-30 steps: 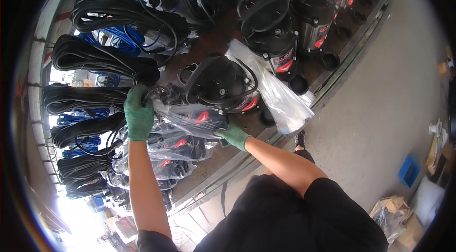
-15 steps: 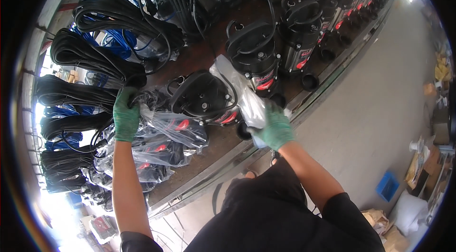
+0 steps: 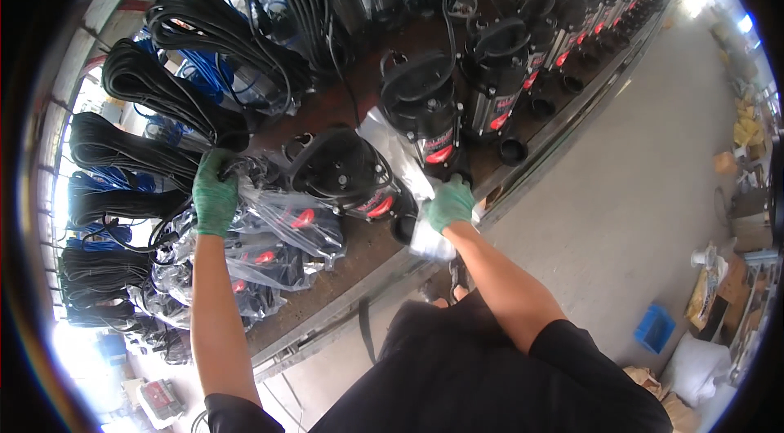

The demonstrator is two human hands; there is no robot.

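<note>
My left hand (image 3: 216,195), in a green glove, is closed at the lower end of a black cable coil (image 3: 163,94); its fingertips are partly hidden. Right beside it, a clear plastic bag (image 3: 282,208) covers a black pump with a red mark. My right hand (image 3: 451,204), gloved the same way, has its fingers bent over a long clear plastic bag (image 3: 430,243), apparently gripping it. This bag lies between two unbagged pumps, a nearer pump (image 3: 343,172) and a farther pump (image 3: 420,102), both black with a handle on top.
More pumps (image 3: 496,78) stand in a row along the bench (image 3: 359,270) toward the far right. Black and blue cable coils (image 3: 131,155) line the left side. On the floor at right are a blue bin (image 3: 655,328) and a white sack (image 3: 701,364).
My right hand has drawn nearer to me and left, and the long plastic bag's near end now reaches past the bench edge. My left hand stays at the cable coil. The view has shifted slightly.
</note>
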